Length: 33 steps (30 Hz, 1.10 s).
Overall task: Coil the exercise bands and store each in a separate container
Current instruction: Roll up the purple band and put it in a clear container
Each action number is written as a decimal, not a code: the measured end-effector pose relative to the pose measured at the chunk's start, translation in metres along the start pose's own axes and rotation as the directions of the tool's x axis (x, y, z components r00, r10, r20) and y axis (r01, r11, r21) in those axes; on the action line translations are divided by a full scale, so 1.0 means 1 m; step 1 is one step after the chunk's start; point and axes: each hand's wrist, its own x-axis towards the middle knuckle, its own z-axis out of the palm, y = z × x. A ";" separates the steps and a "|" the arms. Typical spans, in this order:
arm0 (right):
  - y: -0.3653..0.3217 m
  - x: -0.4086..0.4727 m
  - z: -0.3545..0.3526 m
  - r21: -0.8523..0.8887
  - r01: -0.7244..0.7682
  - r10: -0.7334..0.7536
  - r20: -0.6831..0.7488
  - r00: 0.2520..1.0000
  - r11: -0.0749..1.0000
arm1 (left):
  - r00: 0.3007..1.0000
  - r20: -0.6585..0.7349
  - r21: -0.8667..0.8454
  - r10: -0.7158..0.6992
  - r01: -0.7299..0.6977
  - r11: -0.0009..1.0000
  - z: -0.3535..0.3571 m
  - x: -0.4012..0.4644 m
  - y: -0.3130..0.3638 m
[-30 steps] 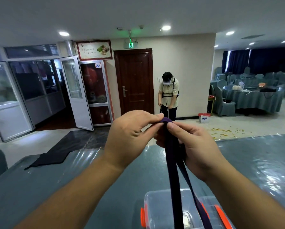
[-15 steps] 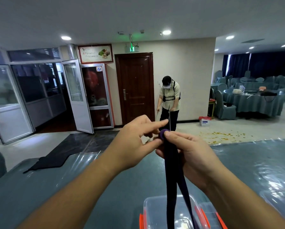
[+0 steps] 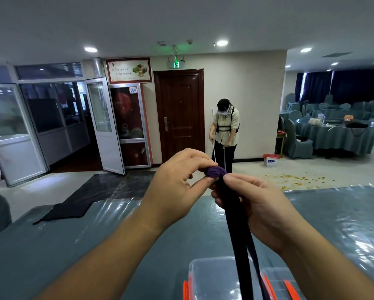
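I hold a dark purple exercise band up in front of me, above the table. Its top end is rolled into a small tight coil. My left hand pinches that coil between thumb and fingers. My right hand grips the band just below the coil, and the rest hangs straight down as two strips. Below the hanging strips stands a clear plastic container with orange clips, at the bottom edge of the view. A second clear container sits right beside it, partly hidden by my right forearm.
The table has a grey-blue cloth under shiny plastic film, with a dark cloth at its far left edge. Across the room a person stands by a brown door. Covered banquet tables and chairs fill the right.
The coil at the top of the band has grown from a pinched end into a small roll. Both hands stayed together, and the view tilted up a little.
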 end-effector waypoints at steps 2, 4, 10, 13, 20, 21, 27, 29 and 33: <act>0.002 0.001 0.004 0.056 0.004 -0.004 -0.008 1.000 0.998 | 0.998 -0.067 -0.012 0.014 -0.015 1.000 0.004 -0.001 0.003; 0.003 0.001 0.008 0.098 0.038 -0.034 -0.038 0.999 0.994 | 0.992 -0.124 -0.046 0.004 -0.009 0.999 0.010 -0.003 0.007; 0.012 0.001 0.013 0.103 0.234 -0.217 -0.149 0.965 0.967 | 0.971 -0.176 -0.156 -0.162 0.135 0.979 0.019 -0.011 0.011; 0.015 0.003 0.015 0.006 0.319 -0.315 -0.152 0.937 0.948 | 0.951 -0.226 -0.168 -0.211 0.175 0.970 0.024 -0.011 0.014; 0.010 0.009 0.002 -0.115 0.339 -0.355 -0.169 0.919 0.934 | 0.892 0.103 -0.355 -0.441 0.447 0.821 0.019 -0.008 0.015; 0.008 0.008 0.000 -0.141 0.340 -0.360 -0.160 0.919 0.930 | 0.883 0.155 -0.371 -0.443 0.468 0.802 0.015 -0.007 0.013; 0.012 0.010 0.002 -0.139 0.371 -0.392 -0.180 0.902 0.918 | 0.854 0.119 -0.514 -0.507 0.490 0.704 0.015 -0.004 0.011; 0.017 0.013 0.006 -0.106 0.406 -0.419 -0.212 0.883 0.908 | 0.837 0.059 -0.589 -0.544 0.469 0.658 0.021 -0.006 0.012; 0.026 0.018 0.009 -0.026 0.406 -0.402 -0.214 0.890 0.914 | 0.767 0.006 -0.754 -0.641 0.424 0.501 0.033 -0.009 0.015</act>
